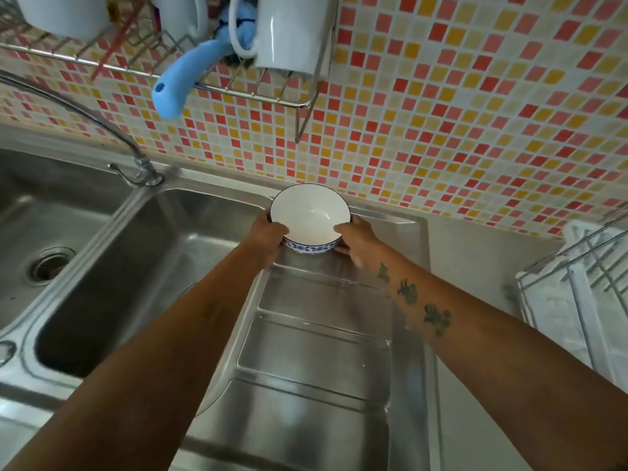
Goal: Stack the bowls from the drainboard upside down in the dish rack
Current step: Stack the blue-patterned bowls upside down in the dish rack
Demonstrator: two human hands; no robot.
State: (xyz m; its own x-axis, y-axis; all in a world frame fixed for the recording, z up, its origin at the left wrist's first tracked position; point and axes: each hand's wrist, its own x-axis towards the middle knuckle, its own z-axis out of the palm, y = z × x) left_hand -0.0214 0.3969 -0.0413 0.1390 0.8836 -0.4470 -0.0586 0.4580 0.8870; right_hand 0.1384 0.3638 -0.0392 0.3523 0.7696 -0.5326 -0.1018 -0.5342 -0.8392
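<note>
Steel ribbed drainboard [316, 351] carries one upright white bowl with blue patterned base [310, 215], clasped by left hand [268, 237] and right hand [358, 243]; white wire dish rack [577, 290] shows no bowls in its visible part.

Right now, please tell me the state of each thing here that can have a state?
bowl: upright, opening up, empty, on the drainboard, held at both sides.
left hand: closed on the bowl's left side.
right hand: closed on the bowl's right side.
tap: no water seen running.
sink basin: no dishes seen.
dish rack: visible part holds no bowls.
</note>
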